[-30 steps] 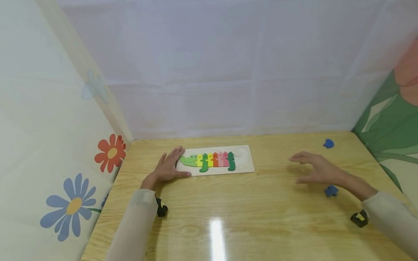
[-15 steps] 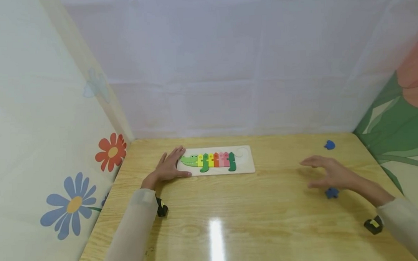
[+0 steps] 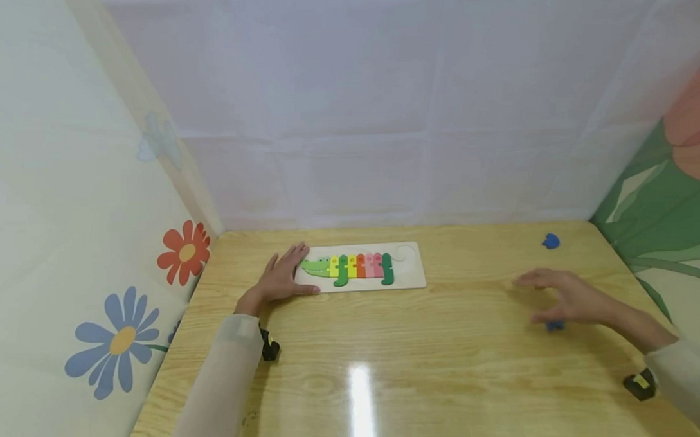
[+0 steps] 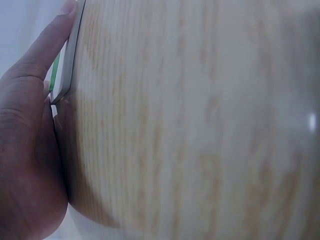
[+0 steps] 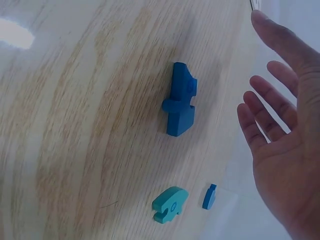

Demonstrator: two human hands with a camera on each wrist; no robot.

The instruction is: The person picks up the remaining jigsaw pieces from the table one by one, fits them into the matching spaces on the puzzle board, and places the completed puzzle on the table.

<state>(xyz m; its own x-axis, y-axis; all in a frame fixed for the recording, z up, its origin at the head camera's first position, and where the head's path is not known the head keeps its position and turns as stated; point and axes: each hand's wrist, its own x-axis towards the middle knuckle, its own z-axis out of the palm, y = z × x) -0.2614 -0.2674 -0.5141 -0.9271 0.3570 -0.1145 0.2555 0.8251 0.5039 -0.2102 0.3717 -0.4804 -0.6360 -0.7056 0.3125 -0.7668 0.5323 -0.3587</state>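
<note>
A wooden crocodile puzzle board (image 3: 412,277) lies on the table, its colored pieces (image 3: 360,267) forming a head and body. The curled tail recess at its right end holds no piece. My left hand (image 3: 279,279) rests around the board's left end, thumb along the near edge and fingers spread at the far corner. My right hand (image 3: 573,297) hovers over the right side of the table, thumb and fingers apart, holding nothing. Below it is a blue puzzle piece (image 5: 182,100), partly covered by the hand in the head view.
A teal puzzle piece (image 5: 170,204) shows in the right wrist view, hidden in the head view. Farther back lies a rounded blue piece (image 3: 551,241). White cloth (image 3: 337,180) borders the back; flower-printed cloths stand at both sides.
My right hand has moved rightward and slightly toward me, coming over the nearer blue puzzle piece. The left hand and the board have stayed put.
</note>
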